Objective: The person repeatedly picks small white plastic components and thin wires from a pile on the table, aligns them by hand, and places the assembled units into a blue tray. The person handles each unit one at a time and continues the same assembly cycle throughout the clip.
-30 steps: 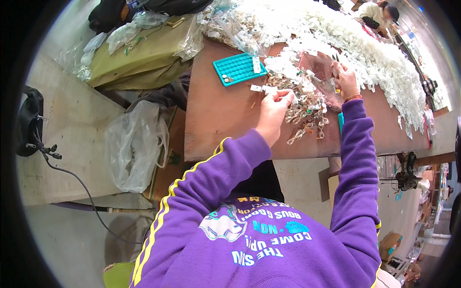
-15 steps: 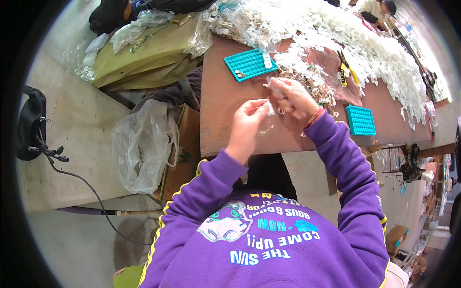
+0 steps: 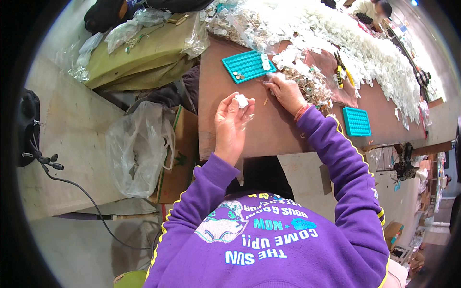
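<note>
A brown, flat-topped table stands above a pale grey floor, with bright white light glaring at the far right.

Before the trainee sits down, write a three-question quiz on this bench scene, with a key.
1. True or false: the left hand holds a small white piece.

2. The yellow-handled metal pliers lie on:
A) a clear plastic bag
B) a pinkish-red cloth
C) a brown cardboard box

3. Fill in: the teal rectangular tray with small round discs in it lies to the ____ of the right hand.

Key: 1. True. 2. B. 3. Left.
</note>
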A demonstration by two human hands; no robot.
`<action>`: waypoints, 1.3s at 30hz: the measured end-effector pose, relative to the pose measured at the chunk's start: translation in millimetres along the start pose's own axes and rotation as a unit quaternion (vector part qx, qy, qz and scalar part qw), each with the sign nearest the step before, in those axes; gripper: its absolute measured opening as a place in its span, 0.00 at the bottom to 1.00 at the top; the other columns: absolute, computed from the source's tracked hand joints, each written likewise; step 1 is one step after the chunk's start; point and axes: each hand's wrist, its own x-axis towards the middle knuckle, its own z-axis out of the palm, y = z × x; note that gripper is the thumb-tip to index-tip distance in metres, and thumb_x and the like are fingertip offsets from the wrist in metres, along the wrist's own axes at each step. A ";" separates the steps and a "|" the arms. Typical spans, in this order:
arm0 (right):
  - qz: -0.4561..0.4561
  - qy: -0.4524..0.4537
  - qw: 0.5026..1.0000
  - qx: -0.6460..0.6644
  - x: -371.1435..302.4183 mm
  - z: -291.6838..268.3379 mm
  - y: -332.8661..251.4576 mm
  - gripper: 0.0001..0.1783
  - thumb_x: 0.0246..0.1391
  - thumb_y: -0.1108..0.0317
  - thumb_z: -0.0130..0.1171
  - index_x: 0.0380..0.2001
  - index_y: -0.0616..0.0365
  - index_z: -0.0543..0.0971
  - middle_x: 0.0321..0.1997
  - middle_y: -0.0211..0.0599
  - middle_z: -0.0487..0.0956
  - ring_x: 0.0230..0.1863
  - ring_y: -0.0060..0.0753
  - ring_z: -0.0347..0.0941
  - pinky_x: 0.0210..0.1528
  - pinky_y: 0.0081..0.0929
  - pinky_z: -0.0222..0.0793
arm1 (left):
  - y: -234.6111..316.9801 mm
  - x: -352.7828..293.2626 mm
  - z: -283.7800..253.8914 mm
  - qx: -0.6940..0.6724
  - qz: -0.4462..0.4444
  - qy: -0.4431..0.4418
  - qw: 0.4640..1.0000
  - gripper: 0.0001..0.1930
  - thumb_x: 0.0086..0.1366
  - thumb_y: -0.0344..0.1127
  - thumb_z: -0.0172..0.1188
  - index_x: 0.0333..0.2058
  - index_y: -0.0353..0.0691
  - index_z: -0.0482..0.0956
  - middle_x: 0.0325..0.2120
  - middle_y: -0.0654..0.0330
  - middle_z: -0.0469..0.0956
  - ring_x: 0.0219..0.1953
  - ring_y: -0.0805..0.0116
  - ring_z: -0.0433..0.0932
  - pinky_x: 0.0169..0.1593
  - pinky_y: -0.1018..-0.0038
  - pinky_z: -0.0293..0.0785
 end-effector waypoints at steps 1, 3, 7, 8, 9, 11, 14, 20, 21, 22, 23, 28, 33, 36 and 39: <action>0.044 -0.047 0.998 0.004 -0.1 -4.9 0.8 0.08 0.55 0.64 0.56 0.29 0.57 0.77 0.31 0.45 0.76 0.35 0.50 0.75 0.38 0.42 0.72 | -1.9 2.7 -0.4 -0.002 0.002 -0.006 1.000 0.13 0.68 0.34 0.55 0.48 0.37 0.71 0.40 0.55 0.77 0.46 0.60 0.79 0.49 0.69 0.79; -0.022 -0.058 0.998 -0.020 -2.4 -10.3 -5.5 0.09 0.56 0.63 0.55 0.31 0.57 0.78 0.31 0.45 0.77 0.35 0.50 0.75 0.38 0.41 0.72 | -3.4 3.2 -2.7 -0.008 0.000 -0.011 1.000 0.13 0.68 0.35 0.54 0.48 0.37 0.71 0.40 0.55 0.77 0.46 0.61 0.79 0.49 0.69 0.79; -0.102 -0.055 0.992 -0.042 -8.3 -24.9 -20.9 0.13 0.60 0.60 0.51 0.33 0.58 0.80 0.30 0.42 0.79 0.33 0.48 0.76 0.36 0.39 0.73 | -3.5 -3.9 -7.0 0.007 -0.002 -0.018 1.000 0.13 0.69 0.35 0.54 0.48 0.37 0.71 0.40 0.55 0.78 0.45 0.62 0.79 0.48 0.70 0.79; -0.056 -0.058 0.997 -0.022 -10.1 -27.9 -23.5 0.14 0.61 0.60 0.50 0.33 0.58 0.80 0.29 0.41 0.79 0.32 0.48 0.76 0.36 0.38 0.73 | -3.9 -5.0 -7.2 0.016 0.002 -0.021 1.000 0.13 0.69 0.35 0.53 0.48 0.37 0.71 0.39 0.55 0.78 0.45 0.62 0.79 0.48 0.70 0.79; 0.060 -0.082 0.994 0.049 -7.9 -28.6 -25.1 0.14 0.62 0.62 0.50 0.36 0.61 0.80 0.28 0.41 0.81 0.28 0.41 0.78 0.33 0.34 0.74 | -4.2 -5.1 -7.3 0.010 0.005 -0.019 1.000 0.13 0.69 0.35 0.53 0.48 0.37 0.71 0.39 0.55 0.78 0.45 0.62 0.79 0.48 0.70 0.79; 0.091 -0.046 0.983 0.153 -9.9 -28.9 -28.2 0.13 0.62 0.63 0.51 0.38 0.62 0.80 0.28 0.41 0.81 0.26 0.35 0.79 0.30 0.29 0.74 | -4.7 -4.7 -7.2 -0.003 0.012 -0.017 1.000 0.13 0.69 0.35 0.52 0.49 0.37 0.71 0.40 0.55 0.78 0.45 0.62 0.79 0.47 0.70 0.79; 0.125 -0.003 0.956 0.264 -12.9 -27.2 -31.3 0.10 0.60 0.70 0.55 0.41 0.63 0.79 0.29 0.38 0.82 0.27 0.23 0.79 0.29 0.19 0.74 | -4.6 -4.4 -7.4 0.007 0.010 -0.015 1.000 0.13 0.70 0.35 0.52 0.49 0.37 0.70 0.40 0.55 0.78 0.45 0.62 0.79 0.48 0.70 0.78; 0.243 0.036 0.854 0.459 -9.5 -20.2 -30.7 0.05 0.58 0.70 0.58 0.31 0.61 0.79 0.20 0.26 0.76 0.16 0.11 0.65 0.17 0.11 0.59 | -5.3 -4.0 -9.1 0.004 0.007 -0.022 1.000 0.14 0.69 0.36 0.54 0.49 0.35 0.70 0.41 0.53 0.77 0.44 0.61 0.79 0.48 0.69 0.78; 0.279 0.048 0.838 0.466 -5.6 -15.6 -29.5 0.06 0.58 0.68 0.59 0.29 0.58 0.77 0.18 0.22 0.72 0.13 0.09 0.59 0.14 0.11 0.51 | -5.3 -3.9 -9.7 0.003 0.007 -0.027 1.000 0.14 0.69 0.36 0.54 0.49 0.35 0.70 0.41 0.52 0.77 0.44 0.61 0.79 0.48 0.69 0.78; 0.288 0.038 0.814 0.503 -5.1 -14.9 -27.4 0.07 0.58 0.67 0.60 0.29 0.58 0.77 0.17 0.21 0.71 0.13 0.09 0.57 0.14 0.11 0.49 | -5.2 -3.8 -10.1 0.001 0.007 -0.030 1.000 0.14 0.69 0.36 0.54 0.49 0.35 0.70 0.41 0.52 0.77 0.44 0.61 0.79 0.48 0.69 0.78; 0.311 0.029 0.787 0.532 -4.8 -13.7 -25.0 0.07 0.58 0.67 0.60 0.29 0.57 0.76 0.17 0.20 0.70 0.12 0.09 0.55 0.14 0.12 0.48 | -5.1 -3.8 -10.5 -0.004 0.005 -0.031 1.000 0.14 0.69 0.36 0.54 0.48 0.35 0.70 0.41 0.52 0.77 0.43 0.60 0.79 0.48 0.69 0.78; 0.325 -0.014 0.713 0.621 -8.5 -14.5 -13.8 0.16 0.64 0.54 0.51 0.32 0.57 0.74 0.13 0.16 0.62 0.10 0.12 0.48 0.12 0.17 0.45 | -4.7 -4.0 -10.5 -0.011 0.005 -0.034 0.999 0.14 0.68 0.35 0.55 0.48 0.35 0.70 0.40 0.52 0.77 0.43 0.60 0.80 0.48 0.69 0.79; 0.398 -0.020 0.596 0.697 -4.4 -20.3 -7.3 0.22 0.66 0.49 0.45 0.41 0.59 0.72 0.21 0.24 0.70 0.17 0.17 0.60 0.19 0.17 0.58 | -4.4 -3.7 -9.4 -0.015 -0.002 -0.028 0.999 0.14 0.68 0.35 0.55 0.48 0.34 0.70 0.39 0.53 0.77 0.42 0.60 0.80 0.47 0.69 0.79; 0.366 -0.048 0.543 0.755 -5.3 -19.9 -8.7 0.25 0.65 0.48 0.46 0.46 0.62 0.72 0.32 0.35 0.76 0.30 0.29 0.72 0.32 0.22 0.73 | -4.0 -4.2 -9.3 -0.013 -0.009 -0.027 1.000 0.14 0.68 0.35 0.55 0.48 0.34 0.71 0.40 0.53 0.77 0.42 0.60 0.80 0.47 0.69 0.79; 0.376 -0.036 0.529 0.760 -9.1 -20.6 -11.8 0.26 0.65 0.48 0.46 0.47 0.63 0.71 0.34 0.38 0.77 0.35 0.35 0.76 0.38 0.28 0.77 | -4.4 -4.7 -9.1 -0.008 -0.012 -0.026 1.000 0.13 0.68 0.35 0.55 0.48 0.35 0.71 0.40 0.53 0.77 0.42 0.60 0.80 0.47 0.69 0.79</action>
